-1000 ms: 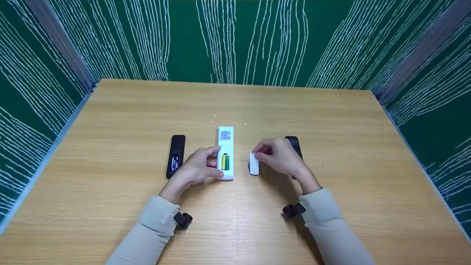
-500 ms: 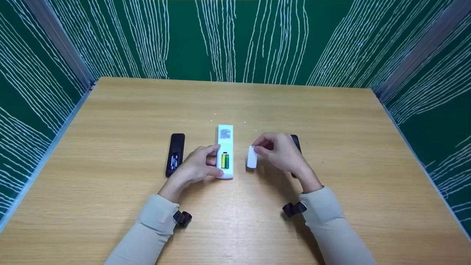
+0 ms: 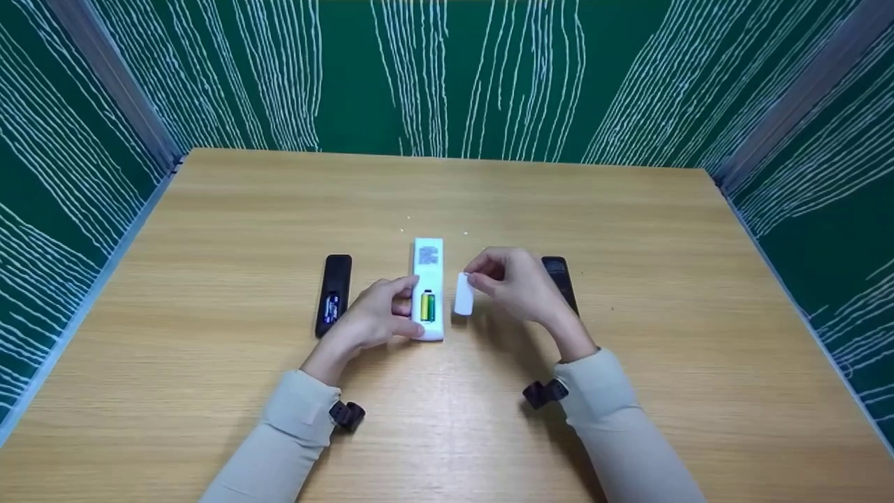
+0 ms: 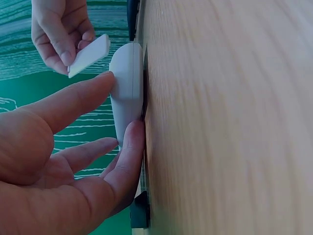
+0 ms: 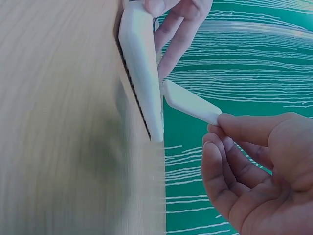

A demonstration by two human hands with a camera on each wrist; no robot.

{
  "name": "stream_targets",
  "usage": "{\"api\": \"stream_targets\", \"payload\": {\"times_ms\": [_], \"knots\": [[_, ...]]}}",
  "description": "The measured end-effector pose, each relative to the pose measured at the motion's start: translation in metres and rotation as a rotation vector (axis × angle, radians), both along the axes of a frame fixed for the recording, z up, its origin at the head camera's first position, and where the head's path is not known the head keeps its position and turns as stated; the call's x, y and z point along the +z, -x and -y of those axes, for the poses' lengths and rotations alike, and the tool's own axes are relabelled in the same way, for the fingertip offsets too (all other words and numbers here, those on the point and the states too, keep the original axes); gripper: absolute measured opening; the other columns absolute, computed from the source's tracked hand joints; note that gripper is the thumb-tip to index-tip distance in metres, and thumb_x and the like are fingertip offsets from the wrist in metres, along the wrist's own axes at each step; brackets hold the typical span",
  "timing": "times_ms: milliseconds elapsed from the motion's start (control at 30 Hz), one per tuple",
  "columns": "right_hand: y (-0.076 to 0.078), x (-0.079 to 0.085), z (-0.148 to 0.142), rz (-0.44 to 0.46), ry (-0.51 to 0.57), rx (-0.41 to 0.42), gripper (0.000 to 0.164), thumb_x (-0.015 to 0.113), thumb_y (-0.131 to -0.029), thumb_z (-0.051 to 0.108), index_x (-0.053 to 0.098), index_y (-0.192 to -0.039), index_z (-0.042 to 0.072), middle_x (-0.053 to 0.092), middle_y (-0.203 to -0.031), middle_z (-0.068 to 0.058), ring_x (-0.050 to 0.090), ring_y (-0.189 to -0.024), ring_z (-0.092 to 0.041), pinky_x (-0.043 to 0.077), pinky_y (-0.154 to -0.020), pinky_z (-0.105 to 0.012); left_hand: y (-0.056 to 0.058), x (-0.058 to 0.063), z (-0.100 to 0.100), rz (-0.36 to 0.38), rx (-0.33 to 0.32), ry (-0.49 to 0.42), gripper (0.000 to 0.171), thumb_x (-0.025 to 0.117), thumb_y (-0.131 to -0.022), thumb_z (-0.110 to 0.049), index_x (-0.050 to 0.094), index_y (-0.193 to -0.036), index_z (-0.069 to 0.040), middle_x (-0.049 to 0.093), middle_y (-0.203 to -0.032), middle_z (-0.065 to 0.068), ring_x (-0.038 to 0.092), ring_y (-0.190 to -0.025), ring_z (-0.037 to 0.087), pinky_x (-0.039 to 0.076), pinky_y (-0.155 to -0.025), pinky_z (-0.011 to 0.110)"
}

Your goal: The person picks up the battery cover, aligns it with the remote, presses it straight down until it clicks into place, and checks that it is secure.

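Wooden tabletop (image 3: pixel 614 216): left fingers (image 4: pixel 88 95) grip white remote (image 3: pixel 429 277) pointing lengthwise away; right fingers (image 5: pixel 252 128) pinch tilted cover (image 5: pixel 191 105).

I'm at a booth-like recording station, closer to a lab than a home, though I can't tell what building holds it. The far wall (image 3: pixel 356 77), left wall (image 3: pixel 42 168) and right wall (image 3: pixel 831 258), green with wavy white lines, hem in my wooden table (image 3: pixel 447 447). Greyish posts (image 3: pixel 115 77) mark the far corners, and small black cameras (image 3: pixel 347 416) sit at my cuffs (image 3: pixel 300 405).
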State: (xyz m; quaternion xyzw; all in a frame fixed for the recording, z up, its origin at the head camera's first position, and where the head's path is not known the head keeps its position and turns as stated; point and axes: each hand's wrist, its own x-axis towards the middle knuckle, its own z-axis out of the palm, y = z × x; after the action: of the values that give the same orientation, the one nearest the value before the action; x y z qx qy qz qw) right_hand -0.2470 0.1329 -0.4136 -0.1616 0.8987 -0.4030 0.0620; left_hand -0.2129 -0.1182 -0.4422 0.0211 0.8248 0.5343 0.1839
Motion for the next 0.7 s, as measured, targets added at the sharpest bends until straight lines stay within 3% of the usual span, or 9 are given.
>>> {"api": "stream_targets", "payload": {"times_ms": [700], "knots": [[0.003,-0.005,0.025,0.036,0.096,0.028,0.008,0.072,-0.102,0.015,0.079,-0.105,0.015,0.073,-0.097,-0.002,0.066,-0.087,-0.023,0.057,-0.076,-0.034,0.0,-0.001,0.001,-0.016,-0.014,-0.001,0.095,0.085,-0.081,0.009,0.041,-0.163,-0.007,0.054,-0.146,0.017,0.061,-0.126,0.029,0.053,-0.109,0.038]]}}
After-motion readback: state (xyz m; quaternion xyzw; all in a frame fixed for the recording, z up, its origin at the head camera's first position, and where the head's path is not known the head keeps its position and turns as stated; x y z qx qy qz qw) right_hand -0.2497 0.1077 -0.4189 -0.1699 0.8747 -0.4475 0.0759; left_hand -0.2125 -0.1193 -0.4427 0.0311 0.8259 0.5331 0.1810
